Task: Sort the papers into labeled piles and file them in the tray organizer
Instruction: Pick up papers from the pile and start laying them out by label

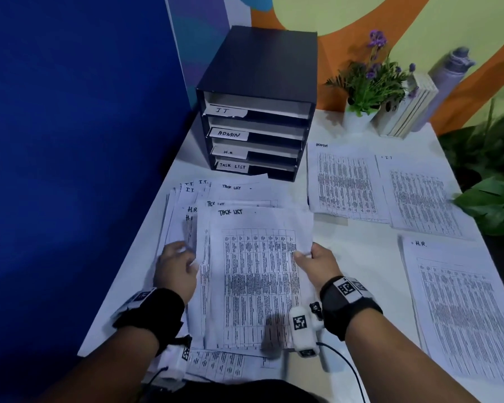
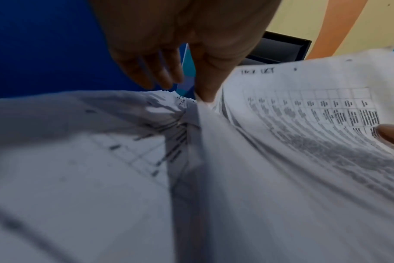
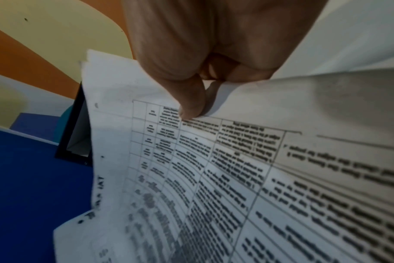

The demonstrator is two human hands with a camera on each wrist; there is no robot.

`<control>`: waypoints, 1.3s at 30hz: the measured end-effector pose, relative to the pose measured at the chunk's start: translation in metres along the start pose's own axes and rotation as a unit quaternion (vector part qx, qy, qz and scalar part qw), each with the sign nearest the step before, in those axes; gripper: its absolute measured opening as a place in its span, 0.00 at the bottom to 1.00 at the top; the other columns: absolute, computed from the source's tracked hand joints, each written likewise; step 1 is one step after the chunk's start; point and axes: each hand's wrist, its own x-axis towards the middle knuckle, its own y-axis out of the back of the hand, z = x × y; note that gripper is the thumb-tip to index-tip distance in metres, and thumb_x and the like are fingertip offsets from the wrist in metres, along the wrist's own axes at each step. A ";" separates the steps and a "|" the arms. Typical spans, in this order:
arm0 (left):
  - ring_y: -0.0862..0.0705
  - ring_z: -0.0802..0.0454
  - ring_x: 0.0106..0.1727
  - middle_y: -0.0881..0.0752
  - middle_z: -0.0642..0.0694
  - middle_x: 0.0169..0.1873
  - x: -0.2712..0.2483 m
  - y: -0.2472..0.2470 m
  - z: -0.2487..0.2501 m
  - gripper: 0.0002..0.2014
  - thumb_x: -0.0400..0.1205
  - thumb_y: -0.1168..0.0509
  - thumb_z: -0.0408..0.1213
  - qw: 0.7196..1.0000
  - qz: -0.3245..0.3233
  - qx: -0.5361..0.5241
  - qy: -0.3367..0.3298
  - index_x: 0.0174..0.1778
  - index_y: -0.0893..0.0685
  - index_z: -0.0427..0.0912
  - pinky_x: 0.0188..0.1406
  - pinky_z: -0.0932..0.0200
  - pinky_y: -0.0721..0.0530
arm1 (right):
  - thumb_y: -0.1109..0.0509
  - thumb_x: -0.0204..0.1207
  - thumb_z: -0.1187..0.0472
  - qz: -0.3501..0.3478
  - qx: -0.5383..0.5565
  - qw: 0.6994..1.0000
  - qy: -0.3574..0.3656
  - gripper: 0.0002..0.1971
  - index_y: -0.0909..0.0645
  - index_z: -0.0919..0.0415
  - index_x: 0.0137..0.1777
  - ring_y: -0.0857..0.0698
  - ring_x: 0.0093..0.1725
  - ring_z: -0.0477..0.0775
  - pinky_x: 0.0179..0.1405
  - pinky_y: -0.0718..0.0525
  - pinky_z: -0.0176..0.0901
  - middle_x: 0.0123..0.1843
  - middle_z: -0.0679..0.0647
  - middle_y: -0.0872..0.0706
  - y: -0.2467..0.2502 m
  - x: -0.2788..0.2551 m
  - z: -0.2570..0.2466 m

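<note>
A black tray organizer [image 1: 259, 68] with slots labelled IT, ADMIN, H.R and TASK LIST stands at the back of the white table [image 1: 358, 257]. In front of it lies a fanned pile of mixed papers [image 1: 192, 199]. My right hand [image 1: 304, 255] pinches the right edge of the top TASK LIST sheets [image 1: 259, 271], thumb [image 3: 191, 108] on top and the other fingers hidden beneath. These sheets [image 2: 304, 106] curve up off the pile. My left hand [image 1: 184, 257] rests at their left edge, fingers [image 2: 153, 71] relaxed, thumb tip tucked between the sheets. Sorted piles lie to the right: ADMIN [image 1: 344, 181], IT [image 1: 419, 196], H.R. [image 1: 460, 309].
A blue partition [image 1: 70, 141] borders the table on the left. A potted purple-flowered plant [image 1: 367, 88], upright books [image 1: 408, 109] and a grey bottle [image 1: 448, 77] stand at the back right. Large green leaves [image 1: 495, 205] overhang the right edge.
</note>
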 end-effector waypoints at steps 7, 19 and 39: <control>0.18 0.45 0.36 0.13 0.41 0.33 0.002 -0.003 0.015 0.11 0.74 0.34 0.23 0.976 -0.050 -0.200 0.072 0.38 0.15 0.44 0.38 0.60 0.22 | 0.26 0.75 0.67 -0.025 0.084 0.996 0.001 0.10 0.11 0.49 0.41 0.13 0.47 0.54 0.63 0.17 0.61 0.45 0.52 0.09 0.003 -0.002 -0.010; 0.25 0.40 0.70 0.30 0.36 0.71 0.022 -0.012 0.022 0.48 0.68 0.19 0.44 0.988 -0.116 0.059 0.083 0.82 0.38 0.44 0.71 0.51 0.25 | 0.33 0.78 0.67 0.080 -0.079 0.993 -0.021 0.08 0.21 0.69 0.54 0.20 0.40 0.55 0.37 0.23 0.40 0.48 0.68 0.14 0.017 0.002 -0.006; 0.14 0.53 0.48 0.12 0.54 0.45 0.001 0.005 0.015 0.15 0.70 0.22 0.32 0.967 -0.122 -0.209 0.077 0.52 0.14 0.44 0.44 0.66 0.20 | 0.31 0.77 0.74 -0.018 0.170 0.985 0.014 0.17 0.13 0.50 0.53 0.13 0.57 0.54 0.62 0.20 0.51 0.55 0.50 0.09 0.010 0.010 -0.019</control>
